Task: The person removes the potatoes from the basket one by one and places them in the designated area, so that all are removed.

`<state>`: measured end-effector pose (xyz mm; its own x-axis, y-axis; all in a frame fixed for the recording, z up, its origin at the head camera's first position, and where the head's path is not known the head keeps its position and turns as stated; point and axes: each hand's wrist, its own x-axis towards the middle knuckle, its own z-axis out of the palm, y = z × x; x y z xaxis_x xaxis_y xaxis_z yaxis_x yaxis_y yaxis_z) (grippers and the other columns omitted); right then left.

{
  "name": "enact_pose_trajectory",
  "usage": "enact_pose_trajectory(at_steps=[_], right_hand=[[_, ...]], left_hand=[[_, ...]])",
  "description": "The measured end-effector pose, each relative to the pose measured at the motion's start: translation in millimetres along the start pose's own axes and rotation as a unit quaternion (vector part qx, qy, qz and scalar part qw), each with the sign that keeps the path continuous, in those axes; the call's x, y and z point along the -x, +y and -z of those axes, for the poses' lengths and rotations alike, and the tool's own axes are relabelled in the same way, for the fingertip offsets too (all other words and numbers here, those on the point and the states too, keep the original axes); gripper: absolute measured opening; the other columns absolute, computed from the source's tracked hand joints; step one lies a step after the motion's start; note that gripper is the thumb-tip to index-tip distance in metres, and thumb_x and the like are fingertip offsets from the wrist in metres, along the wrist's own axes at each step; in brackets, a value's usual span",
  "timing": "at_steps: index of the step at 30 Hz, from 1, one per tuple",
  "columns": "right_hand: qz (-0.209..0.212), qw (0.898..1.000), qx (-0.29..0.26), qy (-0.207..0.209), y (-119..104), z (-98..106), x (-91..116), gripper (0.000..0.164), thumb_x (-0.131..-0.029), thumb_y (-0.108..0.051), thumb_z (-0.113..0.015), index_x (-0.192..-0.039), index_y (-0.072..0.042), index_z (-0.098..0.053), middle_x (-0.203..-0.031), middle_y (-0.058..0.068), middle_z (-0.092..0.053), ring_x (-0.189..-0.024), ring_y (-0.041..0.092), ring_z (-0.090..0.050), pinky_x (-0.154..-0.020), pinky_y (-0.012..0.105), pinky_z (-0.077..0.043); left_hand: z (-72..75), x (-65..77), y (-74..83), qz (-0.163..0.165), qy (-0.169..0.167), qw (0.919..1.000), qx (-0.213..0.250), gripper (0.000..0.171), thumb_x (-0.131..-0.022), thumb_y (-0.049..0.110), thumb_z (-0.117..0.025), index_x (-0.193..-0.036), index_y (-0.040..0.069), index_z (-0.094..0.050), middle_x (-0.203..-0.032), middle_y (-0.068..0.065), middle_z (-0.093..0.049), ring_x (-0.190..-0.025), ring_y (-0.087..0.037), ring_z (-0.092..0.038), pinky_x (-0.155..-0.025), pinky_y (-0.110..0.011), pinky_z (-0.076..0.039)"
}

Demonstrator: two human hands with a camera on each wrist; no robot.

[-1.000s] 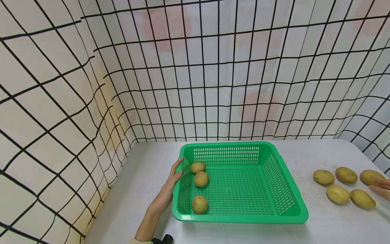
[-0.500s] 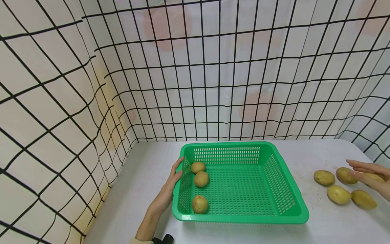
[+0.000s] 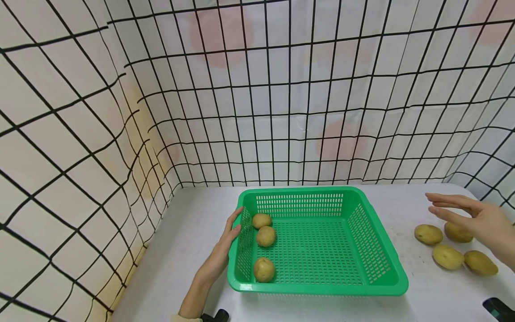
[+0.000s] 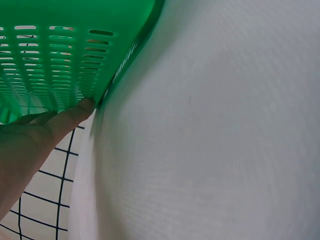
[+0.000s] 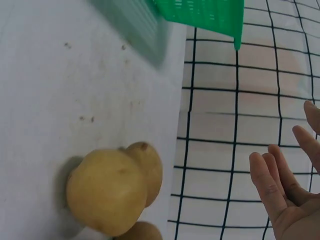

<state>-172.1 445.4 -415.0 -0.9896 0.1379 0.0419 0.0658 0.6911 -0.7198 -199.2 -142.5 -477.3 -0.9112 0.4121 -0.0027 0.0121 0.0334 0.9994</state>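
Observation:
A green plastic basket with slotted walls stands on the table, three round potatoes along its left side. My left hand rests against the outside of the basket's left wall, fingers extended. The left wrist view shows its fingers lying along the slotted wall. On the right, my right hand is raised with spread, lightly bent fingers and holds nothing. Below it lies a group of yellow potatoes, one hidden behind the hand. In the right wrist view a potato sits well below the hand.
The white table carries small dark specks between basket and potatoes. Black grid netting stands along the back and both sides, with pale sheeting behind it. A black wrist strap piece shows at the lower right.
My right hand has come in from the right edge, risen and moved left over the potatoes, away from the far-right potato it was touching. The left hand and basket have stayed put.

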Motion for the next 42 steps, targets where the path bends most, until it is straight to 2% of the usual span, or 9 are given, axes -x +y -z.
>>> enact_pose_trajectory(at_steps=[2,4,6,9,11,17,22,34,42], right_hand=[[0.007,1.000,0.001,-0.006,-5,-3,-3,0.064,-0.101,-0.051,-0.063,-0.158,-0.028,-0.044,-0.147,-0.024,-0.051,-0.161,0.041,-0.001,-0.115,0.080,0.006],[0.010,1.000,0.013,-0.006,-11,-5,-6,0.064,-0.100,-0.052,-0.063,-0.157,-0.027,-0.046,-0.151,-0.031,-0.045,-0.161,0.041,-0.004,-0.116,0.080,0.004],[0.018,0.999,0.027,-0.013,-21,-8,-7,0.066,-0.100,-0.055,-0.062,-0.157,-0.025,-0.046,-0.146,-0.040,-0.041,-0.156,0.053,-0.007,-0.111,0.085,-0.003],[0.023,0.999,0.024,-0.013,-33,-11,-9,0.066,-0.099,-0.054,-0.064,-0.155,-0.023,-0.049,-0.122,-0.051,-0.038,-0.155,0.053,-0.012,-0.111,0.084,-0.007],[0.036,0.999,0.018,-0.017,-42,-13,-10,0.065,-0.099,-0.052,-0.065,-0.154,-0.021,-0.050,-0.125,-0.050,-0.040,-0.155,0.051,-0.014,-0.112,0.084,-0.008],[0.051,0.998,0.028,-0.035,-64,-19,-17,0.066,-0.098,-0.054,-0.066,-0.153,-0.020,-0.052,-0.161,-0.014,-0.042,-0.154,0.053,-0.018,-0.109,0.085,-0.014],[0.043,0.997,0.002,-0.065,-82,-25,-23,0.067,-0.098,-0.055,-0.065,-0.154,-0.023,-0.049,-0.166,0.015,-0.035,-0.154,0.055,-0.014,-0.107,0.087,-0.012],[0.118,0.989,0.028,-0.079,-119,-43,-37,0.053,-0.101,-0.045,-0.066,-0.147,-0.019,-0.058,-0.143,0.020,-0.057,-0.145,0.052,-0.032,-0.097,0.081,-0.033],[0.155,0.984,0.013,-0.086,-132,-57,-40,0.049,-0.101,-0.039,-0.068,-0.144,-0.018,-0.061,-0.140,0.014,-0.058,-0.140,0.047,-0.040,-0.095,0.077,-0.040]], left_hand=[[-0.1,0.0,0.1,-0.001,0.001,1.0000,0.000,0.050,-0.113,0.046,-0.027,-0.161,0.049,-0.013,-0.174,0.001,-0.006,-0.160,-0.037,-0.007,-0.121,-0.073,-0.018],[-0.1,0.1,0.2,-0.001,0.001,1.0000,0.000,0.050,-0.113,0.046,-0.028,-0.161,0.049,-0.013,-0.173,0.001,-0.006,-0.160,-0.036,-0.007,-0.121,-0.073,-0.018],[-0.2,0.0,0.4,-0.001,0.000,1.0000,0.000,0.050,-0.113,0.046,-0.028,-0.161,0.049,-0.013,-0.174,0.002,-0.006,-0.160,-0.036,-0.007,-0.121,-0.073,-0.018],[-0.3,0.0,0.6,0.000,0.000,1.0000,-0.001,0.050,-0.113,0.046,-0.028,-0.160,0.049,-0.013,-0.174,0.001,-0.006,-0.160,-0.036,-0.007,-0.121,-0.073,-0.019],[-0.2,-0.2,0.7,0.001,-0.001,1.0000,-0.002,0.050,-0.113,0.046,-0.028,-0.160,0.049,-0.013,-0.174,0.001,-0.006,-0.160,-0.036,-0.007,-0.121,-0.073,-0.019],[0.3,0.0,1.1,0.001,-0.003,1.0000,-0.001,0.050,-0.113,0.046,-0.027,-0.161,0.049,-0.013,-0.174,0.001,-0.006,-0.160,-0.036,-0.007,-0.121,-0.072,-0.019],[0.9,0.2,1.2,0.002,-0.005,1.0000,-0.001,0.050,-0.113,0.047,-0.027,-0.160,0.049,-0.013,-0.174,0.001,-0.006,-0.160,-0.037,-0.010,-0.121,-0.071,-0.022],[1.2,0.0,-1.8,0.000,-0.009,1.0000,0.001,0.051,-0.113,0.048,-0.027,-0.161,0.048,-0.011,-0.174,0.001,-0.006,-0.160,-0.038,-0.010,-0.121,-0.071,-0.022],[1.3,0.9,0.5,0.000,-0.008,1.0000,0.000,0.050,-0.113,0.047,-0.026,-0.160,0.049,-0.012,-0.174,0.001,-0.006,-0.160,-0.038,-0.010,-0.121,-0.071,-0.023]])
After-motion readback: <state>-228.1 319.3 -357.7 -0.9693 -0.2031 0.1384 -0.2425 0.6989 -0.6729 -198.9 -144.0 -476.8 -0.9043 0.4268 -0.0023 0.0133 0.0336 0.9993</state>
